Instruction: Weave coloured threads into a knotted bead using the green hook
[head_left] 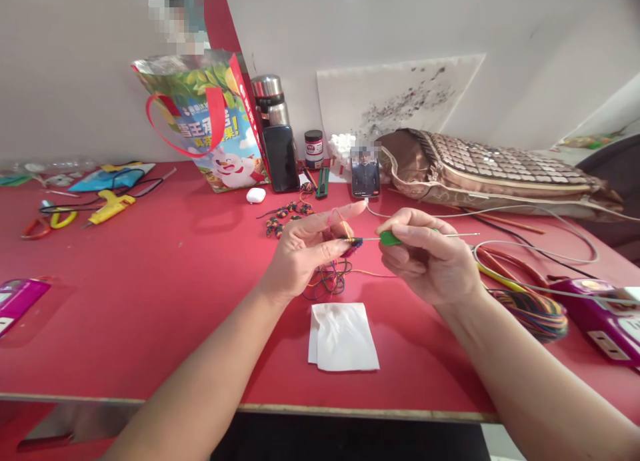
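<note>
My right hand (pixel 425 251) is closed round the green handle (pixel 391 238) of a thin metal crochet hook, whose shaft shows on both sides of the handle. The hook's left end meets a small dark multicoloured crochet piece (pixel 355 244), pinched in my left hand (pixel 303 249). A pink and orange strand (pixel 339 216) loops by the left index finger, which points out to the right. Below that hand lies a loose tangle of dark multicoloured cord (pixel 331 279), with one orange strand running right. Just beyond, several small knotted dark-and-orange pieces (pixel 275 228) rest on the red table (pixel 165 314).
Folded white tissue (pixel 345 338) lies in front. Behind stand a colourful bag (pixel 220 134), a dark phone (pixel 281 158), a lit phone (pixel 366 174) and a jar (pixel 314 148). A cord coil (pixel 530 312), purple power strip (pixel 600 321) and handbag (pixel 510 171) are right; a yellow glue gun (pixel 110 208) is left.
</note>
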`<state>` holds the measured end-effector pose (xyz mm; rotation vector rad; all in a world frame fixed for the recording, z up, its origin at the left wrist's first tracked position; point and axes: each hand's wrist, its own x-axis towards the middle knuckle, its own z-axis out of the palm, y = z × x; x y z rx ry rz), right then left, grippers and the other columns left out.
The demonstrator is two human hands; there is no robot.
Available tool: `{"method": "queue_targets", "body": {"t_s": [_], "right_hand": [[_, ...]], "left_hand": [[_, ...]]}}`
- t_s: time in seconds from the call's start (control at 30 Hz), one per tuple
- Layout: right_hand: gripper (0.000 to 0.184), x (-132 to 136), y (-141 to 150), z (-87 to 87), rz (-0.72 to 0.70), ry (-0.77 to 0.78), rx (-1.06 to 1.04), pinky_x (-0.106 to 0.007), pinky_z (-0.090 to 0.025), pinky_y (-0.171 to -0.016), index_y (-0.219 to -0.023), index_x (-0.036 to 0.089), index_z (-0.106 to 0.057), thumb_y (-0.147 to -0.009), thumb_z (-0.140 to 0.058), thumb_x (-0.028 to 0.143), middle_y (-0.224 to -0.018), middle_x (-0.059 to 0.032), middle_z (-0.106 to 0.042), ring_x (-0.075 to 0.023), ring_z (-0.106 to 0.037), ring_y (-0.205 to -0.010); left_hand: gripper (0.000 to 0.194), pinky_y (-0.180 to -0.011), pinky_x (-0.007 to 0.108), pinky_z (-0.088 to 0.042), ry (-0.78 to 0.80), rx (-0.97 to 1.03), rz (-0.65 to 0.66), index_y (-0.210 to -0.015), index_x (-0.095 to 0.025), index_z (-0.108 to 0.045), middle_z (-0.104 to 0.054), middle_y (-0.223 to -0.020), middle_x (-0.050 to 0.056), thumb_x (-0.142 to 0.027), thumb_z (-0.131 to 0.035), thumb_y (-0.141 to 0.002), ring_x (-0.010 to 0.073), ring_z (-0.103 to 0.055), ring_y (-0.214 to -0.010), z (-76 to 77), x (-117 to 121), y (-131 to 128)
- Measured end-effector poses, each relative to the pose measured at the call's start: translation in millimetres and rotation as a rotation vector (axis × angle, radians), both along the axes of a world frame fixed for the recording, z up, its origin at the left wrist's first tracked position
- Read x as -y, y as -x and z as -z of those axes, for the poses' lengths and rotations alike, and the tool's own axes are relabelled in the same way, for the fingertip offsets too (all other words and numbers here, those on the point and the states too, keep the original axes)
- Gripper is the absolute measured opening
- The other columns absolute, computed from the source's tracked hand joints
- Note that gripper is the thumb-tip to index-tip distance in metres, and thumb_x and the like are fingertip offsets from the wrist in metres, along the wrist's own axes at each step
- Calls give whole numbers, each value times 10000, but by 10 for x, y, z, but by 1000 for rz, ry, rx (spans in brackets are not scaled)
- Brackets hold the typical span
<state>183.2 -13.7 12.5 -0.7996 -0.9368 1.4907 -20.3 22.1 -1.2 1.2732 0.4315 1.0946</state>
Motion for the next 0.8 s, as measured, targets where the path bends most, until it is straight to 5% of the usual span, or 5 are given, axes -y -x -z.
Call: {"method": "queue_targets", "body": {"t_s": [0.4,0.8], "right_hand": [[334,119,125,51,-43,-88,-28,-189,-235,-409,-773,201,-782,-765,-1008,447,-567,23,-636,-58,-393,-432],[307,85,215,115,70,-161,-7,-229,-314,-412,-907,227,-807,-824,-964,477,-604,39,-641,-75,-417,-439]], "left_hand": [[384,-690,272,-574,119,73,-62,-1026,-371,-935,-756,-742,7,-346,-1061,-664,141,-677,-711,71,8,-108],[402,-798,256,-593,189,65,-93,-1062,-343,-926,-811,-922,-1,-261,-1038,-685,123,-703,-831,1,17,-118]]}}
